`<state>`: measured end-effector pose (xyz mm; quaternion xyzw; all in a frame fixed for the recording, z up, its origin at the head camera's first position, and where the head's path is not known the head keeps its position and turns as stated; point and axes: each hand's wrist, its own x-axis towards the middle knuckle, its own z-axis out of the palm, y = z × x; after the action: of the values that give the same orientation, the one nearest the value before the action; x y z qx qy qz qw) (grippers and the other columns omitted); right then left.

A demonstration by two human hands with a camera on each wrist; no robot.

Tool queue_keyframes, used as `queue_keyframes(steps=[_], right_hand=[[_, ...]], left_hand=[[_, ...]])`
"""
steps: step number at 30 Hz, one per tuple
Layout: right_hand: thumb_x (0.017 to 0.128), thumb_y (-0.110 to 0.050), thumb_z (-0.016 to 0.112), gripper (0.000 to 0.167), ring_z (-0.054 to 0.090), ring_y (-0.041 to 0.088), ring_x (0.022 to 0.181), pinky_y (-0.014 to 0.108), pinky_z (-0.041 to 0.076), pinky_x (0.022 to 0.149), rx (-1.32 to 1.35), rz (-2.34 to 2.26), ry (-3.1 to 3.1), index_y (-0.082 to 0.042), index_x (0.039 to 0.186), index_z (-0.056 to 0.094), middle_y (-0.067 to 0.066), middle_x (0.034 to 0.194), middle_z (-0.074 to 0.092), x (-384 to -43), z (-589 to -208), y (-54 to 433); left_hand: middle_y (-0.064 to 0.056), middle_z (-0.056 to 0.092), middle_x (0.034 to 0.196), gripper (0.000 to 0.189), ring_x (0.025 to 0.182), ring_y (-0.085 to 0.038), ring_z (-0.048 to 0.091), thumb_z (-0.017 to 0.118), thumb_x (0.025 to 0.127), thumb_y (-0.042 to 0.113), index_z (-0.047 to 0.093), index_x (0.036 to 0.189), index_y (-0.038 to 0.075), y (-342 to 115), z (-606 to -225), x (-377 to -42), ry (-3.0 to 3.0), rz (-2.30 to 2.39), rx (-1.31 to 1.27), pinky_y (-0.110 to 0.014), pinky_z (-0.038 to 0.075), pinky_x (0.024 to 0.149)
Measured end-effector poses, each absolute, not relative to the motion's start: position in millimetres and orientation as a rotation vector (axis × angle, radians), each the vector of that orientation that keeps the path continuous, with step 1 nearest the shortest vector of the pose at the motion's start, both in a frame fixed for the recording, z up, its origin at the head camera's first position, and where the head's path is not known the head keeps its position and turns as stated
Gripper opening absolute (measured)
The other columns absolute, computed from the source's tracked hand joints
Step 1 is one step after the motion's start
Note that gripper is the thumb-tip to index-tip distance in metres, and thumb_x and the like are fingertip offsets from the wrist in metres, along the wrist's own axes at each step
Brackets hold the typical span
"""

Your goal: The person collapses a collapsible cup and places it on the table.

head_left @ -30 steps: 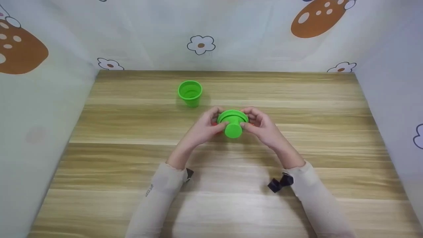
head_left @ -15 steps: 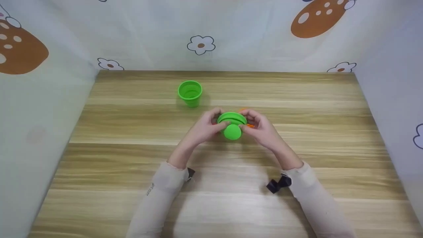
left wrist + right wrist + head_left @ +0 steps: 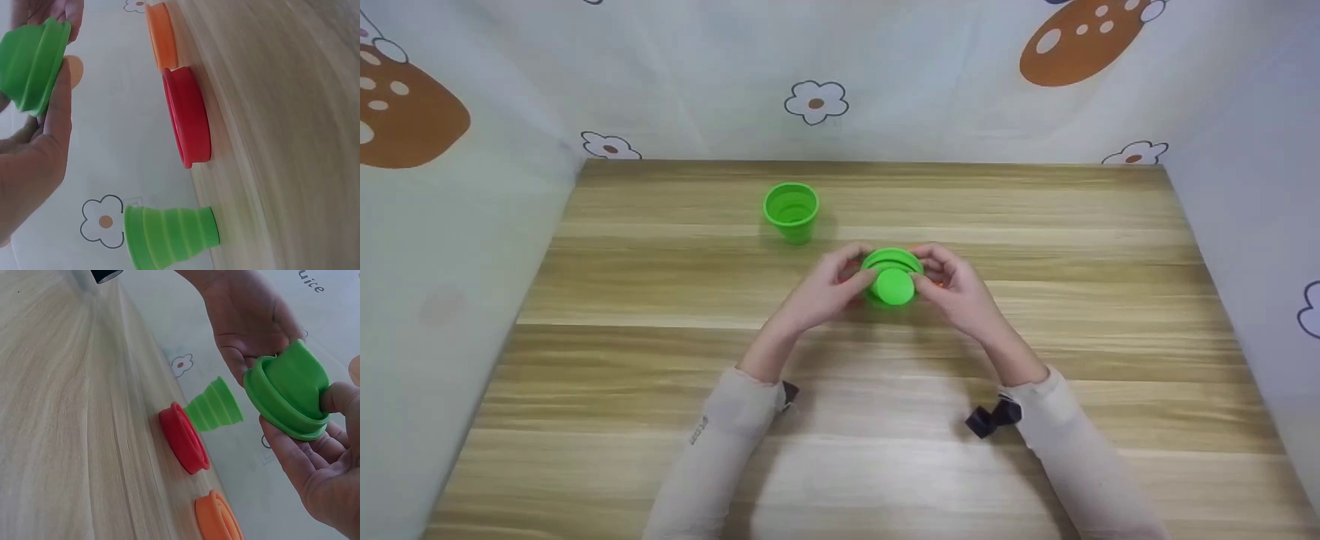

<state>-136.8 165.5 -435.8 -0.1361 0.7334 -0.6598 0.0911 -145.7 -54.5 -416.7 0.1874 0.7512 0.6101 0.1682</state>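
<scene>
- Head view gives me both hands meeting above the middle of the table [image 3: 585, 420], with a green folding cup [image 3: 891, 279] held between them, its closed bottom turned toward me.
- My left hand [image 3: 829, 289] pinches the cup's left side, thumb on the narrow end and fingers curled behind the wide rim.
- My right hand [image 3: 952, 289] grips the right side the same way; from the right wrist I see its thumb pressing the cup's bottom.
- Under the held cup a red disc [image 3: 188, 118] and an orange disc [image 3: 160, 35] lie flat on the table, close to each other; I think they are collapsed cups, but the view is too oblique to be sure.
- Beyond the held cup and to its left, a second green cup [image 3: 791, 211] stands upright and extended on the table.
</scene>
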Motion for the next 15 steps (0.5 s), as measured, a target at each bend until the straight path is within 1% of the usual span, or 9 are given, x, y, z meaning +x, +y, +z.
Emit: queue_keyframes(steps=[2, 5, 8, 11, 13, 15], right_hand=[[0.095, 0.002, 0.055, 0.030, 0.070, 0.007, 0.089, 0.022, 0.059, 0.074, -0.399, -1.958, 2.194, 0.010, 0.124, 0.057, 0.001, 0.106, 0.072, -136.7, -435.9, 166.7], [0.096, 0.002, 0.054, 0.029, 0.070, 0.007, 0.087, 0.022, 0.060, 0.072, -0.386, -1.964, 2.194, 0.009, 0.124, 0.057, 0.003, 0.105, 0.072, -136.2, -435.1, 167.2], [0.096, 0.002, 0.053, 0.029, 0.069, 0.006, 0.084, 0.021, 0.059, 0.070, -0.365, -1.990, 2.185, 0.009, 0.123, 0.058, -0.001, 0.102, 0.072, -136.1, -434.4, 166.3], [0.096, 0.002, 0.054, 0.029, 0.067, 0.005, 0.081, 0.018, 0.056, 0.067, -0.343, -2.007, 2.177, 0.009, 0.123, 0.058, -0.007, 0.098, 0.072, -135.9, -433.3, 165.8], [0.096, 0.000, 0.054, 0.030, 0.067, 0.005, 0.082, 0.020, 0.058, 0.069, -0.327, -2.019, 2.149, 0.008, 0.124, 0.057, -0.009, 0.098, 0.072, -135.7, -432.7, 166.3], [0.095, -0.002, 0.055, 0.033, 0.068, 0.006, 0.084, 0.023, 0.060, 0.071, -0.301, -2.027, 2.104, 0.006, 0.127, 0.056, -0.010, 0.099, 0.073, -134.8, -431.7, 167.8]], left_hand=[[-0.017, 0.062, 0.117, 0.031, 0.098, -0.012, 0.059, 0.052, 0.099, 0.008, 0.054, 0.127, -0.005, -56.0, -415.8, -145.9, 2.090, 1.746, 0.540, -0.033, 0.055, 0.079], [-0.019, 0.062, 0.119, 0.034, 0.101, -0.012, 0.060, 0.054, 0.097, 0.006, 0.053, 0.128, -0.007, -56.8, -415.6, -146.6, 2.078, 1.761, 0.550, -0.031, 0.055, 0.083], [-0.019, 0.062, 0.117, 0.033, 0.098, -0.013, 0.061, 0.055, 0.096, 0.004, 0.054, 0.127, -0.007, -55.2, -415.6, -146.9, 2.116, 1.769, 0.549, -0.034, 0.056, 0.085], [-0.020, 0.063, 0.118, 0.032, 0.099, -0.016, 0.062, 0.056, 0.095, 0.003, 0.056, 0.126, -0.007, -52.7, -415.7, -146.8, 2.178, 1.765, 0.548, -0.034, 0.055, 0.089], [-0.021, 0.063, 0.121, 0.031, 0.102, -0.020, 0.064, 0.056, 0.096, 0.001, 0.057, 0.126, -0.006, -51.2, -415.4, -146.5, 2.217, 1.759, 0.548, -0.033, 0.053, 0.093], [-0.021, 0.063, 0.123, 0.031, 0.107, -0.024, 0.064, 0.055, 0.097, 0.001, 0.058, 0.126, -0.006, -50.0, -415.3, -146.2, 2.253, 1.759, 0.541, -0.032, 0.053, 0.096]])
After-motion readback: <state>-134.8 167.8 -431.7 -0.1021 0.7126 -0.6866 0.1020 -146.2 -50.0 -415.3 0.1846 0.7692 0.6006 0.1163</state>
